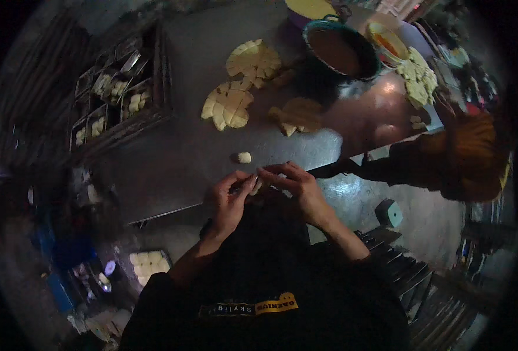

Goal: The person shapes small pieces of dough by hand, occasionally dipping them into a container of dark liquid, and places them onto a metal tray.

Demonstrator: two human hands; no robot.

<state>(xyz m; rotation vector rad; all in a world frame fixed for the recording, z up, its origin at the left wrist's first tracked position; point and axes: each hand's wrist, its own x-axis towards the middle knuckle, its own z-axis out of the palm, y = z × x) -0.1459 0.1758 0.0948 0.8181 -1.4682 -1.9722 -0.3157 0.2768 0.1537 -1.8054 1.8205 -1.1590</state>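
Observation:
My left hand [231, 203] and my right hand [300, 193] meet at the table's front edge, fingers closed on a small pale dough piece [257, 185], partly hidden between their fingertips. Just beyond them a small pale dough lump [244, 157] rests alone on the metal table [171, 155]. Farther back lie flat dough sheets, cut into segments: one at centre left [227, 106], one above it [253, 58], and a browner one to the right [294, 117].
Rows of tins with dough [118, 88] sit at upper left. A dark basin [341, 50], an orange bowl [388, 44] and more dough [417, 79] stand upper right. A person in brown [458, 161] is at right. A dough tray [148, 263] is lower left, a rack [396, 275] lower right.

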